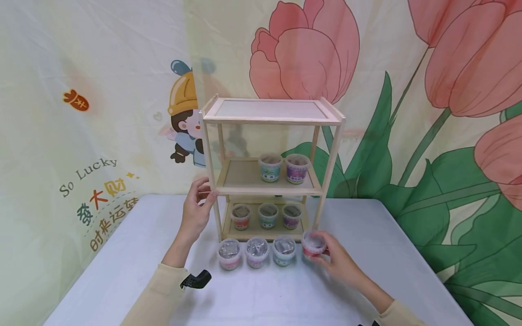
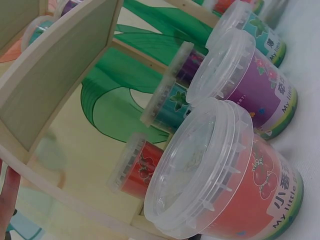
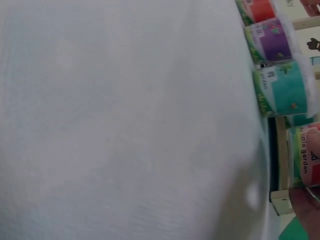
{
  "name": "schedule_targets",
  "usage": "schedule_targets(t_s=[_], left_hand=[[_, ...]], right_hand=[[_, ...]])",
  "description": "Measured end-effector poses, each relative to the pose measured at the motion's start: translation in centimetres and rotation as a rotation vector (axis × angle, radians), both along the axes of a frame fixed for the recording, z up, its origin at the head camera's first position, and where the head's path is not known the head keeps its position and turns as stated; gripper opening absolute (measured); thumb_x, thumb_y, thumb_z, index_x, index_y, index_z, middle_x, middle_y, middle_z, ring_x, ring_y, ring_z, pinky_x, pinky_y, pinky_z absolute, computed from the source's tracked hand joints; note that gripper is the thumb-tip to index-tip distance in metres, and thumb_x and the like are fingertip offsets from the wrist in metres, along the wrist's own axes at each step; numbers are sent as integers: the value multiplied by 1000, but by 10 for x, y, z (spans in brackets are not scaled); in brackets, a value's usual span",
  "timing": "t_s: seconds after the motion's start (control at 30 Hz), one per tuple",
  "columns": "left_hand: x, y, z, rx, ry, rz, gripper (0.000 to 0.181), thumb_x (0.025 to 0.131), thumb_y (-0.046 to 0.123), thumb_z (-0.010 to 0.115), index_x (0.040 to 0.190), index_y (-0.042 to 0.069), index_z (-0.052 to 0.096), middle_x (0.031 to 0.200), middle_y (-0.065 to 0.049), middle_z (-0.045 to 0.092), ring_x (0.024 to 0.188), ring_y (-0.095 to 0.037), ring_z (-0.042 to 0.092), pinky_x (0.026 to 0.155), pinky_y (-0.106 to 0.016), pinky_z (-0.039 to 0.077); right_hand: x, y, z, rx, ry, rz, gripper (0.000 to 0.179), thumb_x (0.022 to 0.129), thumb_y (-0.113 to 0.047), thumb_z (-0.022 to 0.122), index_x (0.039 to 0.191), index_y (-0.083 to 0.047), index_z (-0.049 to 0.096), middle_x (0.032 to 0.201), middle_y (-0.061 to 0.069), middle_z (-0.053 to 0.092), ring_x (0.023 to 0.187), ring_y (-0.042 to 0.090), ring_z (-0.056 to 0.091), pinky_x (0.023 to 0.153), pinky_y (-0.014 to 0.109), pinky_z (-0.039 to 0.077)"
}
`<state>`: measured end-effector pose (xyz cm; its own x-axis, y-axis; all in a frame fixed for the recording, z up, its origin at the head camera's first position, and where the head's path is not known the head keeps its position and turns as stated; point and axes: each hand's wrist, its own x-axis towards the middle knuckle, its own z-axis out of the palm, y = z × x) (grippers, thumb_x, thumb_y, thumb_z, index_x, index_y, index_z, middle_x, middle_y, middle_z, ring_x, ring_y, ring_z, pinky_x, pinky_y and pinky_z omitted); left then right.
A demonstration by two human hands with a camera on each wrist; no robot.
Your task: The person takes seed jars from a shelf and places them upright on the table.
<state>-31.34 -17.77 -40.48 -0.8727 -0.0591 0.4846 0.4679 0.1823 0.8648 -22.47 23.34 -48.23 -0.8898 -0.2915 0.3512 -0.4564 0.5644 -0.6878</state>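
Observation:
My right hand [image 1: 336, 258] grips a small clear-lidded plastic tub with a red label [image 1: 313, 246], by the shelf's front right post. In the right wrist view, fingers wrap the same red tub [image 3: 309, 156], partly cut off by the frame edge. My left hand [image 1: 197, 210] holds the front left post of a wooden three-tier shelf [image 1: 269, 191], thumb on its near side. Along the shelf's front on the table stand a red tub [image 1: 229, 254], a purple tub [image 1: 257, 252] and a teal tub [image 1: 284, 250]. Whether the held tub touches the table, I cannot tell.
On the middle tier sit a teal tub [image 1: 270, 167] and a purple tub [image 1: 297, 169], toward the right. The bottom tier holds red [image 1: 240, 217], teal [image 1: 268, 216] and purple tubs [image 1: 292, 216]. A white-covered table [image 1: 261, 299] lies below; a printed curtain [image 1: 130, 68] hangs behind.

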Motion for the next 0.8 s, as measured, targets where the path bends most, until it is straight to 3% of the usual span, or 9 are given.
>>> schedule_targets(t_s=[0.2, 0.47, 0.63, 0.8], left_hand=[[0, -1, -1, 2, -10, 0, 46, 107, 20, 67, 149, 18, 51, 126, -13, 60, 111, -21, 58, 85, -22, 52], [1, -1, 1, -10, -3, -8, 47, 106, 23, 68, 150, 21, 51, 128, -12, 60, 112, -22, 58, 85, -23, 52], [1, -1, 1, -12, -5, -6, 47, 106, 24, 68, 151, 21, 51, 128, -13, 60, 113, -23, 58, 85, -23, 52], [1, -1, 1, -13, -14, 1, 47, 107, 23, 67, 151, 21, 50, 128, -13, 60, 112, -23, 58, 86, -22, 52]], right_hand=[[1, -1, -12, 41, -18, -15, 63, 86, 7, 83, 140, -8, 55, 137, 14, 60, 126, 35, 62, 96, 35, 59], [2, 3, -17, 88, -42, -27, 63, 87, 4, 84, 139, -12, 54, 139, 12, 60, 130, 34, 60, 96, 38, 58], [3, 7, -10, 92, -66, 42, 60, 90, 4, 81, 140, -11, 51, 141, 17, 59, 131, 40, 60, 96, 42, 59], [7, 15, 12, 188, -118, 128, 62, 90, 18, 61, 146, -7, 47, 148, 20, 52, 141, 47, 49, 106, 61, 49]])
